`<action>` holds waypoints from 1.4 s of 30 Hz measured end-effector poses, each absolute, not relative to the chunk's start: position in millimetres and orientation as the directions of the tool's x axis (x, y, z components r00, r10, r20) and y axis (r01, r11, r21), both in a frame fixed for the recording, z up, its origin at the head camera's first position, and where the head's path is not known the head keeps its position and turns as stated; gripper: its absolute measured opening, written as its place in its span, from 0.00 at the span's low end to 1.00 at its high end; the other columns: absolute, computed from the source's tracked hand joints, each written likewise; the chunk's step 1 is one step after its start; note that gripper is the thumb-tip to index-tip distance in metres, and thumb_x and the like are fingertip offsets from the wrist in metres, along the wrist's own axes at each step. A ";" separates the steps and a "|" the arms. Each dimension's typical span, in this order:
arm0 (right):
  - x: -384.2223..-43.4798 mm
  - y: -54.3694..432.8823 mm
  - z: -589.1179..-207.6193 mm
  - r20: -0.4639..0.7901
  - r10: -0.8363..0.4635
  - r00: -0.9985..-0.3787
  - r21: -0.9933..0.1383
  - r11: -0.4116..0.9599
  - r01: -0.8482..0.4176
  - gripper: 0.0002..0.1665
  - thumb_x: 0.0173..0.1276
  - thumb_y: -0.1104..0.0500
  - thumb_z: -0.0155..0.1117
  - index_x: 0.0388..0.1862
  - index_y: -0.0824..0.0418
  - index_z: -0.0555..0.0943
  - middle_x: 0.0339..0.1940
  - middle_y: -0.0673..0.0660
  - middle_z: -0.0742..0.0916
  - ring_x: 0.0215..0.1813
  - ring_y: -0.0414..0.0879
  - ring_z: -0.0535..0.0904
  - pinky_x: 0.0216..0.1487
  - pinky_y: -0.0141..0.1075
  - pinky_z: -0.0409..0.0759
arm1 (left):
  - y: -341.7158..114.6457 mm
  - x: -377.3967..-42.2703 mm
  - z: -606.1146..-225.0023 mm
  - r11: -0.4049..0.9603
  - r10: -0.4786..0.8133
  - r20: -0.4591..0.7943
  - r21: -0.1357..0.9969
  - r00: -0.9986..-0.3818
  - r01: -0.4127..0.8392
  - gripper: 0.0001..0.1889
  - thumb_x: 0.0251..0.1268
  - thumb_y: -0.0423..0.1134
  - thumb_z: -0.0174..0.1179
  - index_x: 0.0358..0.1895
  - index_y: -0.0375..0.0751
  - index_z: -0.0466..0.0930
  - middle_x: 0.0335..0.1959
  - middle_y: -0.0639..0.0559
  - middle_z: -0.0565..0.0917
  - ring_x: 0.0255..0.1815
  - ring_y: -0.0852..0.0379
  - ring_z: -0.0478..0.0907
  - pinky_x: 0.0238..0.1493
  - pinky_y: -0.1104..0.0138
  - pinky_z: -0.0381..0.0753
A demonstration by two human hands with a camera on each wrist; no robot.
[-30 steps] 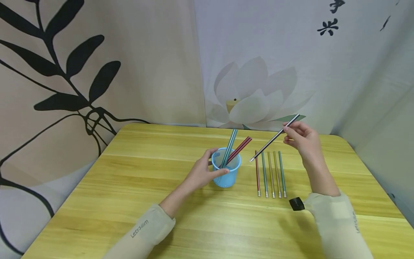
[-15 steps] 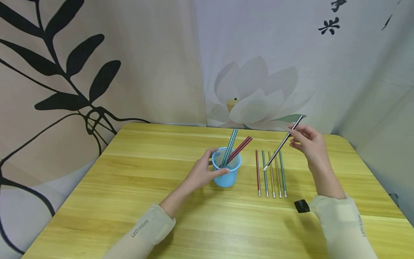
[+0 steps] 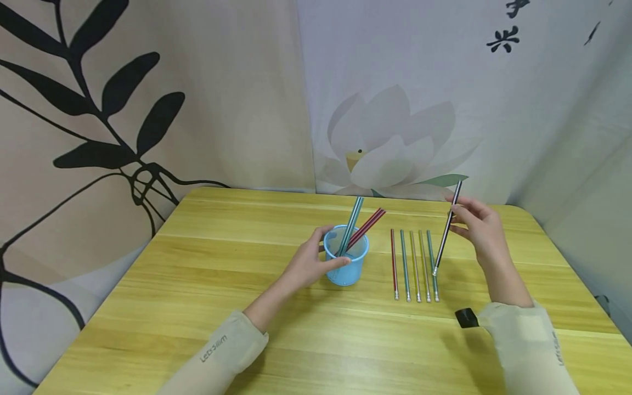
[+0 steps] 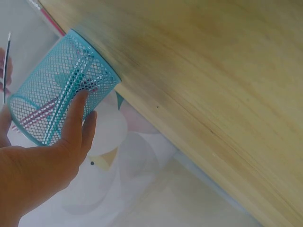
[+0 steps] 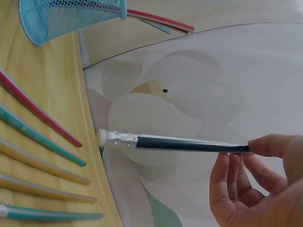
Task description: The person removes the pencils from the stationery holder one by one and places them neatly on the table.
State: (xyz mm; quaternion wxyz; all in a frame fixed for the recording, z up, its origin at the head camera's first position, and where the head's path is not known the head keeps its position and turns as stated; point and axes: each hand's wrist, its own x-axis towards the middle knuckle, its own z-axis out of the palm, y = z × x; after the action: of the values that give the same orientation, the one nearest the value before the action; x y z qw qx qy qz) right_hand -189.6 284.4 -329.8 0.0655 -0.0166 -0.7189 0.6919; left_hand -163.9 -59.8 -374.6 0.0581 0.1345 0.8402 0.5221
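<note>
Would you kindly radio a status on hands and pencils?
Left hand holding light-blue mesh cup. Right hand pinching slim dark pencil, tilted. Five red, teal and yellow pencils lying between hands; no taller obstacle visible.

Some curtained-off space, kind unclear, is showing: a leaf-printed cloth (image 3: 222,109) and a lotus-printed cloth (image 3: 390,131) are hanging behind the wooden table (image 3: 207,247).

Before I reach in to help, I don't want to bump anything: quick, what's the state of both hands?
Left hand: holding the cup.
Right hand: pinching a dark pencil.
</note>
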 end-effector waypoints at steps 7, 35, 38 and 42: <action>-190.3 291.4 -338.8 0.040 0.118 -0.992 -0.996 0.082 -0.030 0.07 0.75 0.54 0.59 0.47 0.46 0.82 0.39 0.43 0.79 0.38 0.35 0.78 0.38 0.22 0.85 | -59.7 -164.0 -374.3 0.432 0.283 0.033 0.888 -0.958 0.158 0.43 0.62 0.47 0.70 0.76 0.42 0.57 0.73 0.40 0.69 0.68 0.33 0.73 0.67 0.41 0.75; -202.0 311.4 -377.7 -0.088 0.086 -0.992 -0.944 0.311 0.111 0.21 0.78 0.50 0.53 0.65 0.55 0.77 0.39 0.35 0.79 0.38 0.32 0.78 0.42 0.26 0.86 | -58.8 -165.2 -376.7 0.442 0.273 0.030 0.884 -0.961 0.153 0.44 0.61 0.46 0.71 0.76 0.43 0.57 0.74 0.41 0.68 0.68 0.34 0.73 0.66 0.41 0.75; -204.1 312.6 -381.0 -0.118 0.076 -0.990 -0.941 0.311 0.136 0.22 0.78 0.51 0.53 0.66 0.56 0.76 0.38 0.34 0.79 0.38 0.32 0.77 0.41 0.25 0.86 | -58.9 -165.1 -376.6 0.446 0.273 0.030 0.882 -0.961 0.155 0.44 0.61 0.46 0.71 0.76 0.43 0.57 0.74 0.41 0.69 0.68 0.34 0.74 0.66 0.42 0.76; -206.8 313.8 -385.1 -0.157 0.059 -0.986 -0.933 0.319 0.168 0.26 0.78 0.53 0.53 0.70 0.61 0.72 0.37 0.35 0.80 0.38 0.33 0.77 0.42 0.25 0.86 | -58.4 -164.7 -376.0 0.458 0.271 0.022 0.877 -0.962 0.149 0.43 0.61 0.47 0.71 0.76 0.44 0.57 0.74 0.42 0.69 0.68 0.35 0.74 0.67 0.42 0.75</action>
State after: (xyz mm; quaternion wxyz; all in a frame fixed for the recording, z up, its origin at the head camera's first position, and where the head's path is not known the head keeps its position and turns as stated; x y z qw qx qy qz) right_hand -206.8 313.8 -385.1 -0.0469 -0.0702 -0.8108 0.5793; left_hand -164.7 -58.4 -376.0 0.0603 0.1233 0.8515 0.5060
